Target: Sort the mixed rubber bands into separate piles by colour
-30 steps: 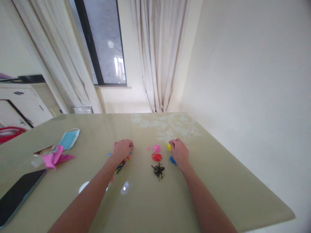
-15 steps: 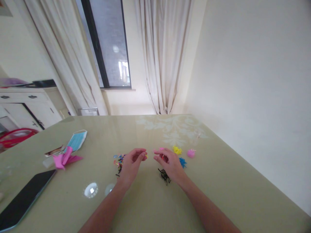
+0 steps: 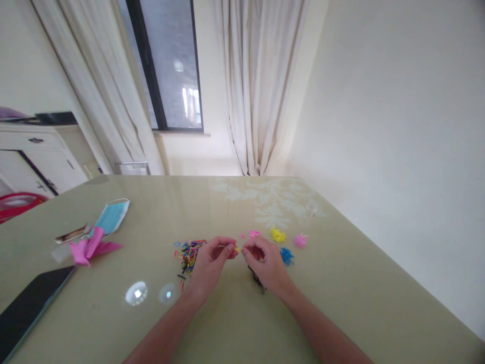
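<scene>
Yellow band [image 3: 237, 248] is pinched by both hands' fingers [image 3: 231, 247], the mixed pile [image 3: 189, 255] and black bands [image 3: 256, 281] partly hidden behind.

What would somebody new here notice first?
Probably the left hand and right hand, close together with something tiny and yellow between their fingertips. Then bright heaps: a many-coloured pile beside the left hand, a yellow pile and blue pile by the right. Over left, a pink thing near a blue mask.

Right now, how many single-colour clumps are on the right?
5 visible: pink clump beyond the right hand, yellow one right of that, pale pink one farthest right, blue one beside the hand, black one partly behind it. The hand may hide more.
</scene>
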